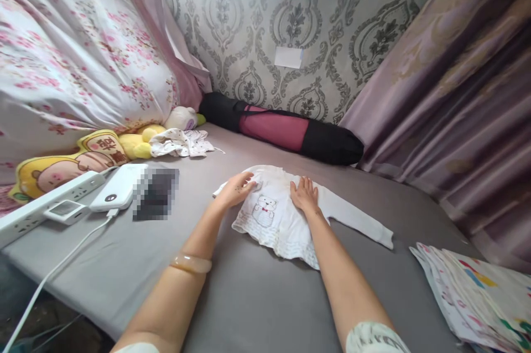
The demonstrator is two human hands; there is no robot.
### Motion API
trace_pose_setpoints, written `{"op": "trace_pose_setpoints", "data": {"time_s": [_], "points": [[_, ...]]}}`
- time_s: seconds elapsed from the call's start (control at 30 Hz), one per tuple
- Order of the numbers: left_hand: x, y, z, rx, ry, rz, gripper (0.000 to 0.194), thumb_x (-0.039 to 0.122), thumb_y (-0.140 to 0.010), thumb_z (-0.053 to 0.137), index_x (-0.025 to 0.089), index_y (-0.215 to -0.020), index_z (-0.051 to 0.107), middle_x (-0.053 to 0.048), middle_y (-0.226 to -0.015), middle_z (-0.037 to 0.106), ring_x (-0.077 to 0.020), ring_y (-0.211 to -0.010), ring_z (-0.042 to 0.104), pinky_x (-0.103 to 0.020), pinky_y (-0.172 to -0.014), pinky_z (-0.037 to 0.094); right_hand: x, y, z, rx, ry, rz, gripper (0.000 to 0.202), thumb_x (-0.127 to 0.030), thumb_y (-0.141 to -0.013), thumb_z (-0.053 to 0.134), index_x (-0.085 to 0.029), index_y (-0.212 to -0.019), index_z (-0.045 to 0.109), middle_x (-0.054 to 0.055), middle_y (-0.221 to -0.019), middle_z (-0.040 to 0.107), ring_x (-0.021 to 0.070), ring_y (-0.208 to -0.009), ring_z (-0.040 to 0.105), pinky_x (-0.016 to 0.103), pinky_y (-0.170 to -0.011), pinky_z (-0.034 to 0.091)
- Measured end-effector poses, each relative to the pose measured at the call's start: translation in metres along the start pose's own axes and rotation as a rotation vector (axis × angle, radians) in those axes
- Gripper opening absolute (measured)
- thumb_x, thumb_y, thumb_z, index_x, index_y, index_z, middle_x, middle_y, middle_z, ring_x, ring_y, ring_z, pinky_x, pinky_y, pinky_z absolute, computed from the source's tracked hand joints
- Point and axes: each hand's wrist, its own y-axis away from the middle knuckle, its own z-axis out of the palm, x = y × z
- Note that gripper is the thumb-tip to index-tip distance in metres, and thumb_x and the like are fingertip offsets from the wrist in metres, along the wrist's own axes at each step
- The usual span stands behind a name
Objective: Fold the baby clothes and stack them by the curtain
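Observation:
A small white long-sleeved top [286,226] with a cat drawing on its front lies spread on the grey sheet. Its sleeve on the right stretches out across the sheet; the one on the left is partly hidden behind my left hand [237,189]. That hand is at the garment's upper left, fingers apart and curved over the fabric near the shoulder. My right hand [305,195] rests flat on the upper right of the chest, fingers extended.
A black and pink long bag [274,129] lies along the wall. At left are a power strip [50,203], white power bank [120,187], cable, yellow pillow [62,167] and patterned cloth [182,143]. Folded clothes [477,292] are stacked at right.

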Motion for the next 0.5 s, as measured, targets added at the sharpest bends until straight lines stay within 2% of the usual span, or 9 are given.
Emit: {"op": "trace_pose_setpoints", "data": {"time_s": [0.1, 0.17, 0.23, 0.3, 0.4, 0.5], "points": [[-0.022, -0.003, -0.013, 0.143, -0.059, -0.157, 0.037, 0.033, -0.088, 0.047, 0.014, -0.115, 0.064, -0.011, -0.107, 0.069, -0.0215, -0.096, 0.064, -0.032, -0.089, 0.048, 0.000, -0.003, -0.005, -0.047, -0.001, 0.009, 0.070, -0.048, -0.099, 0.017, -0.003, -0.152, 0.021, 0.014, -0.160, 0.014, 0.0255, -0.148, 0.009, 0.047, -0.118, 0.008], [-0.037, -0.002, -0.021, 0.186, -0.105, -0.272, 0.036, 0.032, -0.087, 0.048, 0.014, -0.113, 0.064, -0.011, -0.107, 0.070, -0.0227, -0.097, 0.064, -0.033, -0.088, 0.047, -0.004, -0.003, -0.010, -0.049, 0.009, 0.013, 0.068, -0.045, -0.099, 0.022, -0.003, -0.151, 0.024, 0.016, -0.160, 0.015, 0.0270, -0.147, 0.011, 0.049, -0.117, 0.009], [-0.050, -0.001, -0.028, 0.150, -0.126, -0.382, 0.035, 0.034, -0.086, 0.050, 0.015, -0.111, 0.065, -0.012, -0.106, 0.070, -0.0237, -0.096, 0.064, -0.032, -0.084, 0.048, -0.015, 0.001, -0.013, 0.017, 0.037, -0.048, 0.062, -0.038, -0.099, 0.025, -0.003, -0.150, 0.027, 0.017, -0.159, 0.017, 0.0274, -0.147, 0.011, 0.050, -0.117, 0.007], [-0.057, 0.000, -0.032, 0.079, -0.106, -0.457, 0.033, 0.037, -0.085, 0.052, 0.015, -0.105, 0.065, -0.011, -0.103, 0.071, -0.0232, -0.092, 0.065, -0.029, -0.076, 0.048, -0.032, 0.005, -0.012, 0.071, 0.052, -0.189, 0.058, -0.030, -0.099, 0.025, -0.005, -0.150, 0.028, 0.015, -0.160, 0.018, 0.0250, -0.148, 0.011, 0.046, -0.118, 0.005], [-0.058, 0.001, -0.034, 0.010, -0.063, -0.497, 0.031, 0.040, -0.084, 0.053, 0.015, -0.098, 0.065, -0.009, -0.096, 0.071, -0.0211, -0.084, 0.065, -0.025, -0.065, 0.046, -0.062, 0.007, -0.005, -0.024, 0.006, -0.354, 0.056, -0.029, -0.099, 0.024, -0.006, -0.150, 0.028, 0.012, -0.159, 0.022, 0.0222, -0.147, 0.014, 0.037, -0.118, 0.011], [-0.053, 0.002, -0.035, -0.019, -0.061, -0.500, 0.028, 0.041, -0.082, 0.056, 0.015, -0.090, 0.065, -0.007, -0.082, 0.069, -0.0196, -0.075, 0.064, -0.023, -0.058, 0.043, -0.082, -0.002, 0.005, -0.083, -0.021, -0.335, 0.057, -0.030, -0.099, 0.024, -0.005, -0.150, 0.029, 0.013, -0.159, 0.022, 0.0227, -0.147, 0.016, 0.036, -0.118, 0.012]]}}
